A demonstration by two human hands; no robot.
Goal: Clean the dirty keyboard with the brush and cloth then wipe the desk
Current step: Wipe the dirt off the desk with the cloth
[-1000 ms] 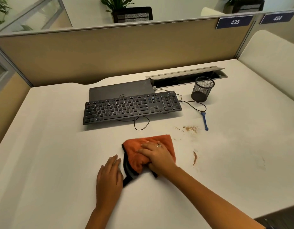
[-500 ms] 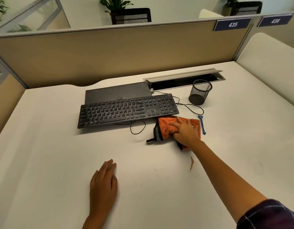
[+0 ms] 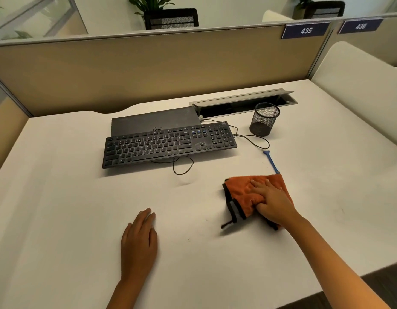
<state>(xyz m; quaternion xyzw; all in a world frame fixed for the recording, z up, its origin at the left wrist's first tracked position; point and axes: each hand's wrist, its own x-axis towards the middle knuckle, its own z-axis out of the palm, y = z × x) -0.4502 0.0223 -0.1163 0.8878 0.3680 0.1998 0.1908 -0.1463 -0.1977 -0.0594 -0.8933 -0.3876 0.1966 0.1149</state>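
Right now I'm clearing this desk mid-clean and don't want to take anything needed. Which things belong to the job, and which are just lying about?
Belongs to the job:
keyboard
orange cloth, pressed under the right hand
blue brush
desk

Just lying about:
closed laptop
mesh pen cup
open cable hatch

Soft, warm, even light, faint shadows, wide-angle bowing at edges, motion blur on the cloth (image 3: 242,191)

An open-plan office is showing: tan cubicle partitions (image 3: 148,70) carrying numbered blue signs (image 3: 306,30) are enclosing a white desk (image 3: 59,208) holding a keyboard (image 3: 168,146).
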